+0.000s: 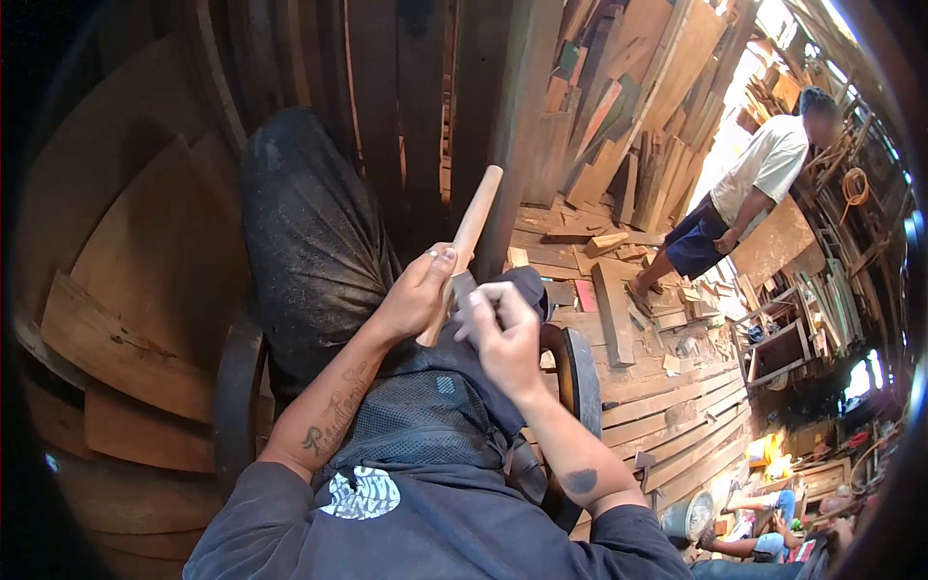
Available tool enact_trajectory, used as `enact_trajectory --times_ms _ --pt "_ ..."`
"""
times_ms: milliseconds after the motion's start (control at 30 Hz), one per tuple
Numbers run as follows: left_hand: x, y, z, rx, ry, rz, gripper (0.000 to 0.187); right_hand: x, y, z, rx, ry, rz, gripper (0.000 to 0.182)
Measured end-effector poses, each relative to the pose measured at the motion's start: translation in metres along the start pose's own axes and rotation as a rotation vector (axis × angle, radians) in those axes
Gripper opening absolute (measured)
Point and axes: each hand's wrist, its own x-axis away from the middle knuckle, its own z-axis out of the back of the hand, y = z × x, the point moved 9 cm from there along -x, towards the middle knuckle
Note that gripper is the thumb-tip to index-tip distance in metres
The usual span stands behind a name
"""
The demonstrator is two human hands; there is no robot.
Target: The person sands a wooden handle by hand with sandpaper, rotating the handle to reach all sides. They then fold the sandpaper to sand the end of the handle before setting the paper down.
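Observation:
A smooth, pale wooden piece (475, 220) with a rounded upper end slants over my lap. My left hand (419, 290) is wrapped round its middle, the thumb lying on top. Against the right side of the wood, my right hand (503, 333) pinches a small grey, flat piece (464, 287), which looks like sandpaper, though it is partly hidden and blurred. The lower end of the wood (431, 332) shows between my hands, above the dark cloth of my lap.
Chair armrests (582, 382) flank me. Curved wooden boards (135, 338) stand at the left and planks (619, 106) lean at the upper right. A person (759, 174) stands on the littered plank floor (677, 416). Other people's legs and a bucket (688, 517) appear at the lower right.

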Motion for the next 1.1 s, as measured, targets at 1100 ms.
enact_trajectory --times_ms 1100 --pt "0.005 0.007 -0.002 0.075 -0.063 0.057 0.054 -0.001 -0.041 0.000 0.389 -0.021 0.604 0.024"
